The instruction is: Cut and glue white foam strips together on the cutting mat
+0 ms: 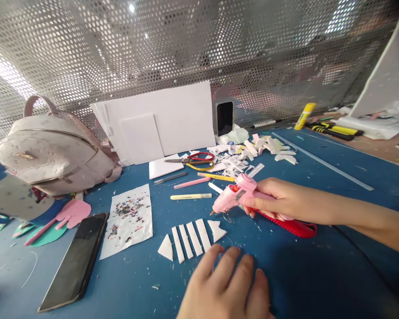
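Note:
My right hand (275, 201) grips a pink hot glue gun (234, 195), its nozzle pointing left and down over the table. A clear glue stick (256, 170) sticks out of its back end. A red-handled tool (286, 223) lies just below that hand, its front end hidden. My left hand (228, 283) rests palm down at the near edge of the view, fingers bent and slightly apart, with no held thing visible. Just beyond its fingertips lie white foam pieces: a triangle (166, 248), several strips (194, 239) and a notched tail-shaped piece (217, 230).
Scissors (194, 160), markers (191, 196) and foam scraps (239, 155) lie behind. Left are a paper sheet with small bits (133, 230), a phone (75, 261) and a backpack (60, 150). A white board (186, 115) leans at the back; a yellow glue tube (305, 116) stands right.

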Demonstrator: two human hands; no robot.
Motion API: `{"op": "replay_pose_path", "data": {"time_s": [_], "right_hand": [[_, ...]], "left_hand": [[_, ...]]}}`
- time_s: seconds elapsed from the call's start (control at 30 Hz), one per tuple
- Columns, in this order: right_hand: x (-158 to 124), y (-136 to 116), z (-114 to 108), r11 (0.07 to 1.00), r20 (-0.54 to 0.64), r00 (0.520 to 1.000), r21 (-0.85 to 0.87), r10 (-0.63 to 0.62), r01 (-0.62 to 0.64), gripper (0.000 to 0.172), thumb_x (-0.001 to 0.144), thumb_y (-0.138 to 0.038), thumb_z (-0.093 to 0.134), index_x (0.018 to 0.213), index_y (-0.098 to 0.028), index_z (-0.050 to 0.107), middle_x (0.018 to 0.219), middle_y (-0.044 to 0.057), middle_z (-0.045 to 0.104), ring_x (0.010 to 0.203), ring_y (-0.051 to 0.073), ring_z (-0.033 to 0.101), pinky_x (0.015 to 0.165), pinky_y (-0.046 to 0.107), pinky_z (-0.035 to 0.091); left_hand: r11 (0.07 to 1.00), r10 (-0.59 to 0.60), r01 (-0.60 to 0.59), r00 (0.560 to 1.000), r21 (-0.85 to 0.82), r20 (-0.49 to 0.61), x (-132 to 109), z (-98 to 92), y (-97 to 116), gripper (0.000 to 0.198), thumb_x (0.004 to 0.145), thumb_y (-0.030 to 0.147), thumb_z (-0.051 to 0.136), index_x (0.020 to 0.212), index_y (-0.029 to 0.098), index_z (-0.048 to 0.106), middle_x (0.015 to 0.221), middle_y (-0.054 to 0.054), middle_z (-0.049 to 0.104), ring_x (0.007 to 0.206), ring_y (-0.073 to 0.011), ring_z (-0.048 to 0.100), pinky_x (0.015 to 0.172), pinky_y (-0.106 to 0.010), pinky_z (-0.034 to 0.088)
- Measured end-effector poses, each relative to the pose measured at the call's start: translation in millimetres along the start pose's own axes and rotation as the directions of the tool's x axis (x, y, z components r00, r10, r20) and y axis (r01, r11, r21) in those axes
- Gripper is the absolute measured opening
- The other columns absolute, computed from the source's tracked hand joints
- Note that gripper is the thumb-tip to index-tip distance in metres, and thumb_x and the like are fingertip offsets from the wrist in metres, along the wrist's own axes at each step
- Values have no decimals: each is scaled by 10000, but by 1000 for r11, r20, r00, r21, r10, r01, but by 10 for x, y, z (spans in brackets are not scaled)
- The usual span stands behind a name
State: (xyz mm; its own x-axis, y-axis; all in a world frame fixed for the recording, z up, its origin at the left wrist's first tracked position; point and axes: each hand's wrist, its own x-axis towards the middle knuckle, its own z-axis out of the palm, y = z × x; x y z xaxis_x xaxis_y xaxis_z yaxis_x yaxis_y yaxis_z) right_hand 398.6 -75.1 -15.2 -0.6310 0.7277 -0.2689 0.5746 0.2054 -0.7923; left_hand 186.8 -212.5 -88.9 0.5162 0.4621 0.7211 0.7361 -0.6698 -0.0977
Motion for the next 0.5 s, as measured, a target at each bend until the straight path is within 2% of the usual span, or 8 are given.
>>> {"op": "replay_pose_path", "data": {"time_s": [0.03,0.07,0.13,0.2,0.3,0.4,0.5], "right_hand": [[-13,17,5,1000,-16,1000,24,0,1,502,954,-639,575,857,-163,701,667,3,553,544,117,486,505,262,360],[-26,34,11,999,-33,999,53,0,2,501,964,-632,565,862,-160,698,673,4,549,551,117,485,508,267,356],[-43,70,25,994,-69,998,110,-2,9,482,976,-612,558,864,-161,686,645,-10,511,546,115,463,513,277,346],[-45,106,41,987,-106,994,158,1,16,473,970,-611,566,865,-163,674,616,-28,475,533,111,436,511,282,338],[-26,155,61,975,-139,990,216,-15,45,469,965,-615,570,864,-166,661,594,-43,456,517,103,420,521,284,347],[-17,177,57,965,-168,986,255,-21,64,444,977,-586,569,833,-172,644,588,-47,453,510,97,411,545,293,358],[-32,174,31,965,-173,985,256,-6,51,473,972,-615,562,815,-174,632,594,-43,455,510,98,401,526,300,321]], "left_hand": [[997,-20,23,999,-74,36,31,-78,-86,299,1070,359,459,963,214,698,944,32,773,886,-142,700,912,-321,506],[986,-78,93,991,-138,109,59,-151,-178,211,1042,295,486,969,209,664,958,21,764,891,-151,694,928,-339,499],[944,-224,277,938,-180,265,96,-252,-354,117,979,241,582,1089,219,614,1123,-8,737,1011,-190,673,939,-384,483],[897,-339,412,873,-159,350,105,-267,-482,364,871,217,720,1192,240,550,1207,-26,699,1079,-229,639,940,-421,475],[861,-413,498,806,-108,423,83,-166,-556,624,784,205,796,1300,254,449,1248,-55,673,1125,-279,604,974,-503,454],[846,-415,521,775,-110,476,56,-43,-550,744,786,210,790,1388,252,354,1277,-76,656,1168,-303,579,1029,-578,404],[829,-423,547,752,-120,506,42,23,-538,805,781,180,781,1424,245,300,1251,-66,659,1170,-301,577,1043,-591,382]]}}
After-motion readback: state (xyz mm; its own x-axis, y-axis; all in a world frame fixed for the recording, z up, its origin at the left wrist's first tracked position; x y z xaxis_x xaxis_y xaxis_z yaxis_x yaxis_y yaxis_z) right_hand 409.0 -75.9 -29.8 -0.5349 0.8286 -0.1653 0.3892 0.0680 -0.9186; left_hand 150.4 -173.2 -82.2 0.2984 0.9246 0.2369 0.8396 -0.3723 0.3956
